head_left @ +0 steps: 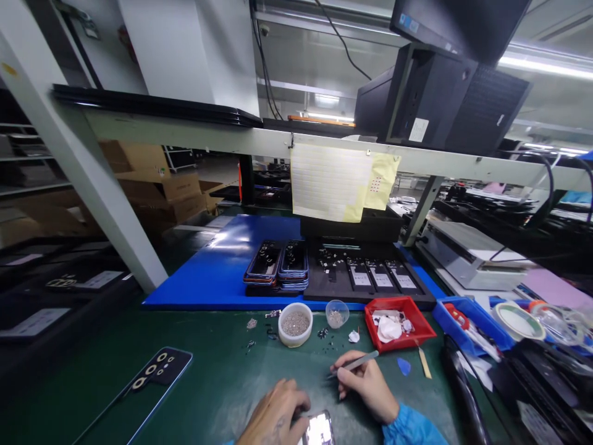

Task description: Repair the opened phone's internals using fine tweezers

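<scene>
Pinching a grey tool (360, 361) right of bottom centre, the right hand (368, 384) nears the left hand (279, 413), curled against a bright device (319, 429), hold unclear.

Left hand (277, 417): touches bright device (319, 429)
Right hand (364, 383): grips tweezers (362, 361)
White cup (295, 340): beside blue sheet's (208, 272) near edge
Red tray (419, 325): by the sheet's near right corner

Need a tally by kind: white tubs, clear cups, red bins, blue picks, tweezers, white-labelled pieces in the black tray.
White tub: 1
Clear cup: 1
Red bin: 1
Blue pick: 1
Tweezers: 1
White-labelled pieces: 3
Total: 8
</scene>
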The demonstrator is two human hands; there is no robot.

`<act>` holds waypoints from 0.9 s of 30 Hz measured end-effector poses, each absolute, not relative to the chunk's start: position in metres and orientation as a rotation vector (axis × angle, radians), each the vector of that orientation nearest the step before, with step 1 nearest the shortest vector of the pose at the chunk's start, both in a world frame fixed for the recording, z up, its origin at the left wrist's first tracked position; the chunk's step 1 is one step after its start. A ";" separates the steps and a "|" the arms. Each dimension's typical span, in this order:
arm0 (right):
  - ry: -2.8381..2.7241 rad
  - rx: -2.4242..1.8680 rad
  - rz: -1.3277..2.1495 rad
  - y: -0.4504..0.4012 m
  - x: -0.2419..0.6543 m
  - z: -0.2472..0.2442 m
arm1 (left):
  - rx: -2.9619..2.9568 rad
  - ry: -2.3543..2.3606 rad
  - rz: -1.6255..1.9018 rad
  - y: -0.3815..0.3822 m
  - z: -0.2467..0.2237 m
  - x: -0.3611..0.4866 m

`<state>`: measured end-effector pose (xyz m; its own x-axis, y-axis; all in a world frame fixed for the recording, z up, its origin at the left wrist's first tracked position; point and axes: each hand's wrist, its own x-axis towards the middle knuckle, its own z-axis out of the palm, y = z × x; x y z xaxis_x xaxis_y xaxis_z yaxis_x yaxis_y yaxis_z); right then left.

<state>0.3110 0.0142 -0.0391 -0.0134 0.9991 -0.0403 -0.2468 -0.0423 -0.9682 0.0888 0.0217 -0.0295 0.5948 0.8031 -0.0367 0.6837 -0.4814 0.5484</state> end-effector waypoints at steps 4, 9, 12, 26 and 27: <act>-1.002 -1.022 1.363 0.012 0.310 -0.041 | 2.283 1.174 0.319 0.022 -0.027 0.095; -0.993 -0.999 1.373 0.012 0.311 -0.041 | 2.305 1.171 0.325 0.020 -0.017 0.098; -0.993 -0.990 1.376 0.013 0.310 -0.040 | 2.329 1.194 0.226 0.020 -0.021 0.097; -0.989 -1.003 1.393 0.013 0.310 -0.038 | 2.448 1.163 0.116 0.022 -0.020 0.102; -0.987 -1.008 1.395 0.014 0.310 -0.038 | 2.445 1.164 0.114 0.021 -0.021 0.103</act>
<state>0.3100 0.0136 -0.0384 -0.0398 0.9982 -0.0447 -0.2899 -0.0543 -0.9555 0.1028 0.0207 -0.0215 0.6448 0.7568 -0.1071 0.7218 -0.5567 0.4112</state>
